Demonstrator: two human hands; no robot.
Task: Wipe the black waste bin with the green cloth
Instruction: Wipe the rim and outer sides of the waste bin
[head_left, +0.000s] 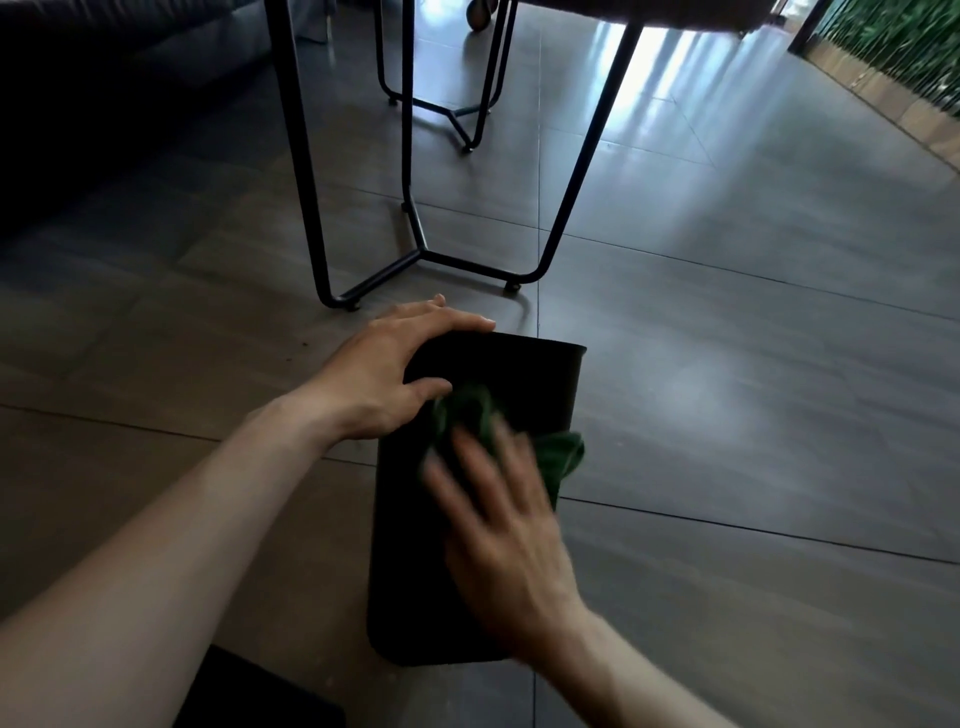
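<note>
Green cloth (470, 410) shows bunched under the spread fingers (467, 452) of the right hand (506, 530), which presses it flat against the upturned side of the black waste bin (410, 545); those fingers are splayed and blurred, pinning the cloth rather than clenching it, and a loose tail of it hangs off the bin's right edge. The left hand (384, 369) lies over the bin's far left corner near the rim, fingers extended and resting on the plastic, steadying it without closing around anything. The bin lies on its side on the grey tiled floor (727, 415), mouth pointing away, just short of the black metal table legs (415, 249). To my eye the wipe goes best with long, overlapping passes from rim to base, the palm kept flat so the cloth does not ball up further. The steadying hand should bear down, since a light bin on smooth tile would likely slide or roll, and the dangling tail wants gathering in.
</note>
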